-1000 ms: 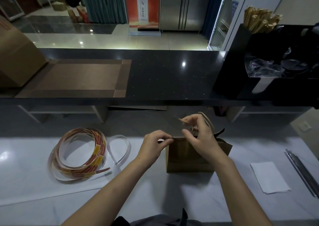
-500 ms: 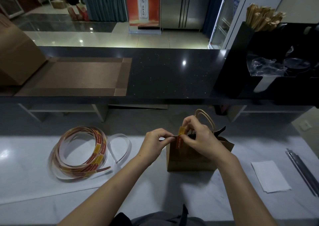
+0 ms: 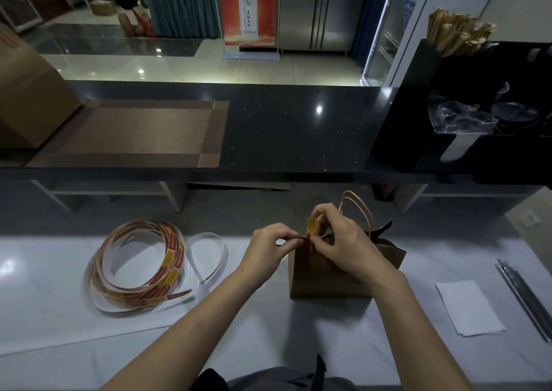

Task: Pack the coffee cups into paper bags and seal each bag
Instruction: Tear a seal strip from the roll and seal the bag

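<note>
Between the two hands, a brown paper bag [image 3: 328, 274] with twisted paper handles [image 3: 365, 208] stands upright on the white counter [image 3: 283, 331], its mouth drawn nearly closed. The left hand [image 3: 270, 248] pinches the bag's top edge between thumb and forefinger. The right hand [image 3: 343, 238] pinches a yellow-and-red seal sticker [image 3: 311, 226] that stands up over that edge, its lower end touching the near face of the bag. Whether a coffee cup sits inside cannot be seen.

The seal looks only half pressed, and that is where trouble could start. If the right hand folds the sticker over while the two edges are misaligned, it could land crooked or bridge a gap and peel open. Its adhesive side may also cling to a fingertip and lift off with it. Beyond the right hand, a dark flap [image 3: 385, 229] pokes out of the bag's far corner; if it holds the mouth apart, the closure will strain. Neither hand steadies the bag's body, so a hard push at the top could tip it.

Well to the left of the left hand lies a loose coil of sticker tape [image 3: 171, 259]; right of the right hand, a white folded napkin [image 3: 469, 308].
</note>
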A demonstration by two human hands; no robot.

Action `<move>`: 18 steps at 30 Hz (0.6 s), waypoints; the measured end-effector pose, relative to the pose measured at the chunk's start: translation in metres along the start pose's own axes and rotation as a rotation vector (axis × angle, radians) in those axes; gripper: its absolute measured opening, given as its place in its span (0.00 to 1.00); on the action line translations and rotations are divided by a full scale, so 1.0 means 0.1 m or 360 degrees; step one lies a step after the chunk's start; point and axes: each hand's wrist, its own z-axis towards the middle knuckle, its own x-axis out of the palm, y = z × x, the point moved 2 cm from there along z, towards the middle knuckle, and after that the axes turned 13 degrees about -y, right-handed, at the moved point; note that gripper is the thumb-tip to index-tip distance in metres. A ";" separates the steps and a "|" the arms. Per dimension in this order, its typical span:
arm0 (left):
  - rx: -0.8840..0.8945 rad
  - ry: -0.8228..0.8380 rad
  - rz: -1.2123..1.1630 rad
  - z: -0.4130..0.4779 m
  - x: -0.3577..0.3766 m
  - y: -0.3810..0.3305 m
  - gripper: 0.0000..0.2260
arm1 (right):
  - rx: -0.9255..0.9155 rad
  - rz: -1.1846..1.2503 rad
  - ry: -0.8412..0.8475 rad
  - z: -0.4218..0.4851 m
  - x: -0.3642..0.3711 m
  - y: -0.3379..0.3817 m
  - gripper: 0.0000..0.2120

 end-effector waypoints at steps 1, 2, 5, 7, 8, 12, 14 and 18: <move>-0.0008 0.0000 0.0002 0.00 0.00 0.01 0.03 | -0.0014 -0.0018 -0.0018 0.00 0.02 -0.01 0.22; -0.0017 0.0002 0.0004 0.01 0.00 0.01 0.03 | -0.0032 -0.0039 -0.0042 -0.01 0.04 -0.02 0.23; -0.0027 0.0015 -0.0007 0.02 0.01 0.04 0.03 | -0.0099 -0.0111 -0.0085 -0.05 0.09 -0.06 0.27; -0.0032 0.0014 -0.0016 0.02 0.01 0.05 0.02 | -0.0123 -0.0141 -0.0095 -0.05 0.11 -0.08 0.29; -0.0035 0.0009 -0.0012 0.02 0.01 0.06 0.03 | -0.0126 -0.0147 -0.0105 -0.05 0.12 -0.09 0.30; -0.0033 0.0007 -0.0015 0.03 0.01 0.05 0.03 | -0.0119 -0.0145 -0.0158 -0.06 0.12 -0.11 0.29; -0.0031 0.0010 -0.0024 0.02 0.01 0.03 0.04 | -0.0145 -0.0141 -0.0181 -0.07 0.12 -0.11 0.24; -0.0031 -0.0005 -0.0033 0.01 0.00 0.02 0.04 | -0.0225 -0.0192 -0.0159 -0.05 0.12 -0.13 0.11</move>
